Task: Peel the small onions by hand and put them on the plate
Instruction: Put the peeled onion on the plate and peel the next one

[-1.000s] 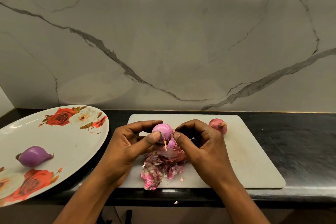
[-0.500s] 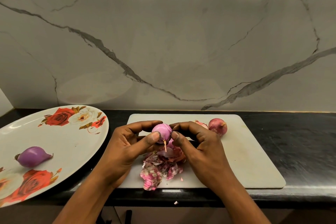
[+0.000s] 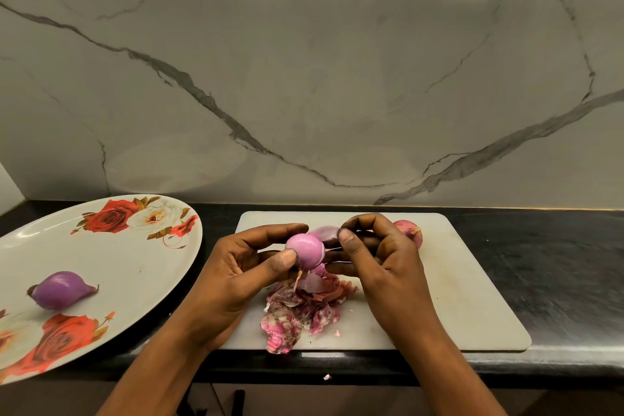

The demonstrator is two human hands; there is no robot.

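- L hand (image 3: 236,277) fingers curled round onion (image 3: 305,251); looks slick, could squirt out.
- R hand (image 3: 381,257) pinches skin (image 3: 327,233); may tear short, leaving bits.

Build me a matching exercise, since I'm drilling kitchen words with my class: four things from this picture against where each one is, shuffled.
Things
1. dark purple onion
2. pink onion
3. purple skin piece
4. skin pile

Places
A. pinched by the right hand
B. lying on the cutting board
C. lying on the flowered plate
D. held by the left hand

Pairs: 1-C, 2-D, 3-A, 4-B.
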